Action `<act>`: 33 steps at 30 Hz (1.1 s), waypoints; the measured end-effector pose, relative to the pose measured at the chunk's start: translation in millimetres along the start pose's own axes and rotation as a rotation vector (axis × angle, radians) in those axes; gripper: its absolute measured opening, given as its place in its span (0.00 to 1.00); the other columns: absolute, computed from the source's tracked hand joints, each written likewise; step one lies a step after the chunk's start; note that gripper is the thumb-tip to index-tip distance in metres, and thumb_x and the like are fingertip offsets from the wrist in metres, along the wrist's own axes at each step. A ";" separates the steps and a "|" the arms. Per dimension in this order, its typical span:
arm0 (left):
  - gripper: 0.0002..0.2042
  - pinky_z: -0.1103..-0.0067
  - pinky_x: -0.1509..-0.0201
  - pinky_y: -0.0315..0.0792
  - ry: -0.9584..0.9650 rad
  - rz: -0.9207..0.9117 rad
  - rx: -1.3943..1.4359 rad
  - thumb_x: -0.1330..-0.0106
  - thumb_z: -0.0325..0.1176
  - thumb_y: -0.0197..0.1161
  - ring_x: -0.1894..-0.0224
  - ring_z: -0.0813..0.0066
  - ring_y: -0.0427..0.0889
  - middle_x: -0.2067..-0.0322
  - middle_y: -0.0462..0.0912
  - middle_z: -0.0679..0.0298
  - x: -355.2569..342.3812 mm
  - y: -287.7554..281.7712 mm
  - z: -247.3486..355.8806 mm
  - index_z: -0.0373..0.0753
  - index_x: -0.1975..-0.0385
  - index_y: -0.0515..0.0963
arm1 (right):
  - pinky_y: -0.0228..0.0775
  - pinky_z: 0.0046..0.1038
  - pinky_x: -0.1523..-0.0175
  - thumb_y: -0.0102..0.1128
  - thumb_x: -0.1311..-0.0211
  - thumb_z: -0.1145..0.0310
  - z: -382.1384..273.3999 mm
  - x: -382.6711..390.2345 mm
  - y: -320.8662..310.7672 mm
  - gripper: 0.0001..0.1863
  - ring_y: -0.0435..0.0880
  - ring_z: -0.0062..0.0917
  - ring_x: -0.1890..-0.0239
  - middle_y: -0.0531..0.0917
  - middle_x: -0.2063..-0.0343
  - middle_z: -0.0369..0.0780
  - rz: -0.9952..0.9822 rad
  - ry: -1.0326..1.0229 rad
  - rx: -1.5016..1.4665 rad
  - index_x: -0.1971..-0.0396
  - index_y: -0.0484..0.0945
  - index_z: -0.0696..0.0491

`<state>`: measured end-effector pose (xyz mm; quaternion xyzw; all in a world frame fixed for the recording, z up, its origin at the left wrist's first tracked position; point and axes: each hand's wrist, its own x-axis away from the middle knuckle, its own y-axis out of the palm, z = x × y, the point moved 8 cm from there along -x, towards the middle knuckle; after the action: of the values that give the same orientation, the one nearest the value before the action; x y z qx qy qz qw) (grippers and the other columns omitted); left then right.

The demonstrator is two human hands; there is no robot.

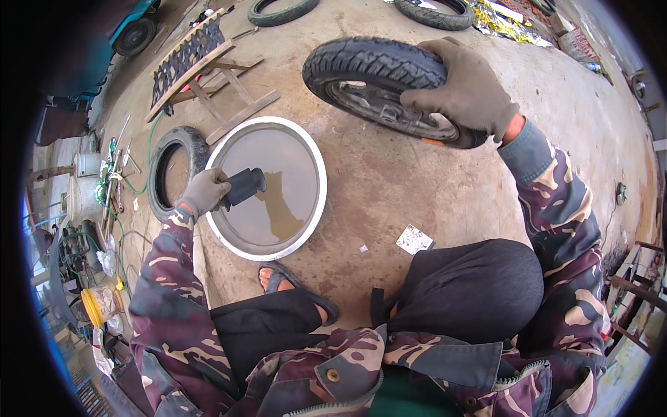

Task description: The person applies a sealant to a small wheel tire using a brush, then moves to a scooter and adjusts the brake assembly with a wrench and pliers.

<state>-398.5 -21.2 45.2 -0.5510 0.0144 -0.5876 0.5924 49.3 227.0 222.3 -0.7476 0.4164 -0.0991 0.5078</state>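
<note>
My right hand [472, 87], in a grey-brown glove, grips a wheel with a black treaded tyre [379, 59] from its right side, thumb across the rim. The wheel hangs tilted above the concrete. My gloved left hand [206, 192] pinches a folded black rubbery piece [243, 187] whose exact kind I cannot make out. That piece is held over the left part of a round, white-rimmed basin [322, 187] of murky water. Just left of the basin lies a loose tyre [159, 160], partly behind my left hand.
A wooden frame stool with black straps [187, 57] stands beyond the basin. Two more tyres, one left [283, 19] and one right [434, 19], lie at the far edge. A white square [415, 239] is near my knee. Tools and hoses [114, 174] clutter the left.
</note>
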 end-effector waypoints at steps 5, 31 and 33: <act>0.08 0.74 0.80 0.76 -0.036 -0.009 0.021 0.31 0.30 0.63 0.83 0.74 0.82 0.79 0.83 0.61 -4.5 -1.6 -12.2 0.31 0.60 0.82 | 0.74 0.43 0.40 0.81 0.56 0.58 -47.3 41.3 40.1 0.38 0.83 0.41 0.47 0.84 0.52 0.44 -0.070 -0.331 0.243 0.41 0.79 0.50; 0.10 0.80 0.80 0.73 -0.066 -0.298 0.312 0.26 0.34 0.66 0.83 0.76 0.78 0.72 0.87 0.62 -70.7 44.5 -57.2 0.33 0.55 0.82 | 0.73 0.46 0.39 0.76 0.51 0.69 54.4 248.2 152.9 0.28 0.83 0.41 0.45 0.84 0.49 0.40 -0.098 0.015 0.059 0.45 0.83 0.46; 0.10 0.80 0.80 0.72 -0.081 -0.270 0.371 0.26 0.34 0.66 0.83 0.76 0.78 0.72 0.87 0.61 -68.8 35.1 -52.0 0.34 0.54 0.82 | 0.75 0.46 0.41 0.75 0.49 0.70 59.5 246.4 144.4 0.27 0.83 0.42 0.46 0.84 0.51 0.41 -0.052 0.079 0.014 0.46 0.83 0.47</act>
<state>-430.5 -15.8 -42.1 -0.4529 -0.1916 -0.6315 0.5994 164.1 69.3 5.5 -0.7501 0.4159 -0.1447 0.4934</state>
